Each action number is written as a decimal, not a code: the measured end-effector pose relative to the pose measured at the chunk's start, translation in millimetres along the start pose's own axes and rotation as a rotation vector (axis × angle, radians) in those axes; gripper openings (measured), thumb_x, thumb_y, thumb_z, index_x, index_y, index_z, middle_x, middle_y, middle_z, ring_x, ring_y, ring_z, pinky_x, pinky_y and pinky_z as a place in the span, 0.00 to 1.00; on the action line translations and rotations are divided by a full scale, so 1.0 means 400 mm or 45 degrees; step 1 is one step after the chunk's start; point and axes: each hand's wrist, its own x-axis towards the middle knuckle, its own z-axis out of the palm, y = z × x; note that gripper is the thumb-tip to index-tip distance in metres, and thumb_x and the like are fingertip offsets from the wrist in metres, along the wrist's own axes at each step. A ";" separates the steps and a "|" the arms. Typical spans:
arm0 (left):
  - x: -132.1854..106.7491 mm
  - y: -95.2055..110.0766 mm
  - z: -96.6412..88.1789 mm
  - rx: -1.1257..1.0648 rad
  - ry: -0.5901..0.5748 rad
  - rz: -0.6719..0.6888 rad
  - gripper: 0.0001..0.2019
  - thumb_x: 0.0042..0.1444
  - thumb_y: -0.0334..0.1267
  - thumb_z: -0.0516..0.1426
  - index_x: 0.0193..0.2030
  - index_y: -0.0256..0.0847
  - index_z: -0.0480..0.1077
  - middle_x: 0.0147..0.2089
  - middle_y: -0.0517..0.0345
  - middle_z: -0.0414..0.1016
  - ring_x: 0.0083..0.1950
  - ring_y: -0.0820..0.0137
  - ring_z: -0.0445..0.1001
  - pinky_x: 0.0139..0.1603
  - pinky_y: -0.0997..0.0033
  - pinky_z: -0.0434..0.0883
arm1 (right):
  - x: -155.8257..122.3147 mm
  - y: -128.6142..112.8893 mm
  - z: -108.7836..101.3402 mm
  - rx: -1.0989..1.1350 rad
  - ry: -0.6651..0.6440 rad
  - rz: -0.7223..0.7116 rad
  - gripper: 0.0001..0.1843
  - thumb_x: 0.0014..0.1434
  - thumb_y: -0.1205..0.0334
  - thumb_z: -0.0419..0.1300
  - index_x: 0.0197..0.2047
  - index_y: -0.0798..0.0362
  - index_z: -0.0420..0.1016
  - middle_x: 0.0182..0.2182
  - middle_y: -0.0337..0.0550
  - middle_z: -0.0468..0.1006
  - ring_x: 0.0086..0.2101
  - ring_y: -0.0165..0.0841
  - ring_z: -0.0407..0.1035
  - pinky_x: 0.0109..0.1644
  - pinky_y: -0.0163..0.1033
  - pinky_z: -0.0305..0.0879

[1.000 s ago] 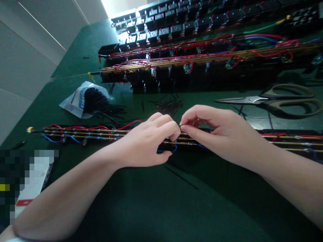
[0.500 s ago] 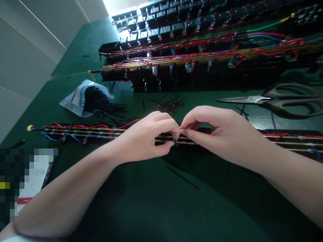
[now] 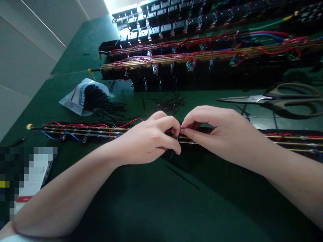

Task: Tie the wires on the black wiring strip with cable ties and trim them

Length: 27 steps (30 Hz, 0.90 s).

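A long strip of brass rods with red and blue wires point(image 3: 75, 130) lies across the table under both hands. My left hand point(image 3: 151, 136) rests over its middle, fingers bent and thumb apart from the index finger. A bit of blue wire shows in that gap. Right beside its index fingertip, my right hand point(image 3: 214, 129) pinches thumb and forefinger together; what lies between them is too small to make out. A thin dark cable tie end point(image 3: 172, 154) pokes out below the left thumb. Another black cable tie point(image 3: 181, 176) lies in front of the strip.
Behind the hands are loose black cable ties point(image 3: 169, 102) and an opened bag point(image 3: 75, 97) spilling more. Scissors point(image 3: 262, 98) lie at right, points leftward. Wired black socket strips point(image 3: 191, 25) fill the back. A white paper item point(image 3: 31, 181) sits at left.
My left thumb has moved right and down, away from the index finger. The right hand keeps its pinch and has barely shifted.
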 end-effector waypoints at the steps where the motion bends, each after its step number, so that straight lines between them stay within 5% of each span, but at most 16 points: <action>1: 0.000 0.001 0.003 0.034 0.003 0.015 0.20 0.65 0.21 0.54 0.44 0.48 0.84 0.50 0.52 0.70 0.56 0.64 0.67 0.55 0.66 0.69 | 0.000 0.002 0.000 -0.004 -0.001 -0.001 0.08 0.63 0.60 0.60 0.33 0.49 0.80 0.34 0.42 0.80 0.34 0.36 0.73 0.34 0.43 0.69; 14: -0.001 0.003 0.027 0.393 0.032 0.162 0.16 0.69 0.23 0.50 0.38 0.42 0.77 0.50 0.50 0.65 0.50 0.63 0.62 0.50 0.66 0.70 | 0.003 -0.002 -0.004 -0.041 -0.025 0.002 0.08 0.61 0.63 0.58 0.34 0.49 0.79 0.34 0.43 0.81 0.33 0.36 0.73 0.34 0.42 0.69; 20: -0.001 0.012 0.010 0.272 -0.018 0.116 0.14 0.63 0.22 0.52 0.40 0.41 0.78 0.51 0.48 0.68 0.53 0.61 0.63 0.54 0.64 0.70 | 0.003 -0.003 -0.006 -0.037 -0.017 0.000 0.08 0.62 0.62 0.58 0.35 0.47 0.79 0.35 0.44 0.82 0.33 0.37 0.74 0.34 0.43 0.70; 27: -0.001 -0.002 0.007 -0.014 0.080 0.012 0.09 0.70 0.35 0.57 0.43 0.44 0.81 0.48 0.52 0.74 0.53 0.65 0.68 0.55 0.67 0.69 | 0.001 -0.007 -0.007 -0.031 -0.021 0.011 0.07 0.63 0.60 0.60 0.34 0.47 0.79 0.33 0.44 0.82 0.32 0.38 0.74 0.31 0.43 0.69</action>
